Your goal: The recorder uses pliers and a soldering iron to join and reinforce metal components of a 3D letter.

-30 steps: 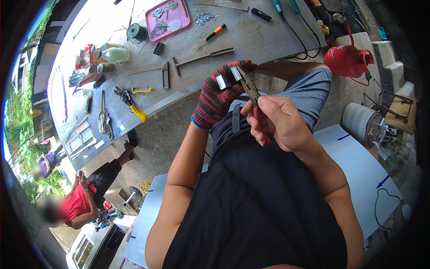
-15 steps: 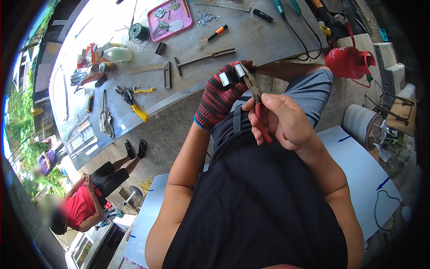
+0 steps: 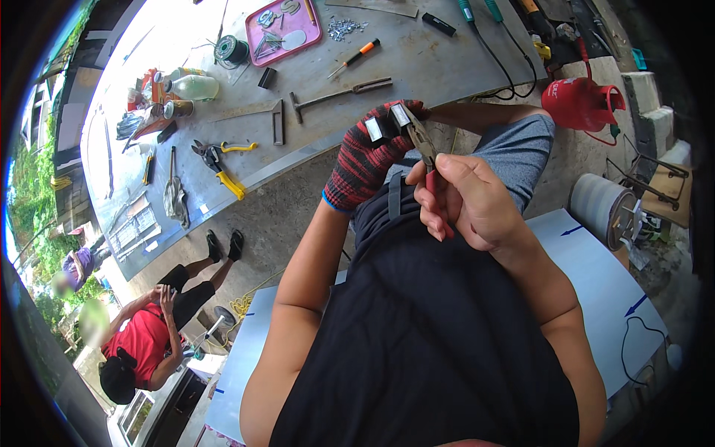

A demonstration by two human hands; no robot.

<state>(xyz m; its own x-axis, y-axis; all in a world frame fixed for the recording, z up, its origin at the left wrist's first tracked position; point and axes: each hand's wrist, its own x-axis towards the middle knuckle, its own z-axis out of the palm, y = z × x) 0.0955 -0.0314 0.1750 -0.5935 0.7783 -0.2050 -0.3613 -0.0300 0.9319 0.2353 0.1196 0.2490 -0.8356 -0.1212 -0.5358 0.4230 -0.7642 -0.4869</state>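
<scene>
Pliers (image 3: 422, 141) at about 1 o'clock from the middle of the view, with the nose touching, or very nearly touching, the edge of a small silver-faced metal piece (image 3: 401, 115). Piece held close to 12 o'clock by the left hand (image 3: 371, 158), in a red-and-black striped glove (image 3: 348, 181), with fingers curled in and clamped on it. Right hand (image 3: 471, 192), bare, between 2 and 3 o'clock, with fingers wrapped around the red handles and thumb near the pivot. Firm bite or mere contact at the nose: cannot tell.

Done, as far as visible: piece in one grip, tool in the other, nose placed at the edge. Judged from this, work in mid-course rather than finished. Not yet done: setting down of piece or tool. Amount left: not readable, with part of the piece hidden.

Resting on the worktop (image 3: 428, 67), touched by neither hand: yellow-handled cutters (image 3: 213, 158) toward 10 o'clock, pink tray (image 3: 313, 31) at 11, orange-handled screwdriver (image 3: 366, 49) at 12, near scattered silver bits (image 3: 345, 30).
</scene>
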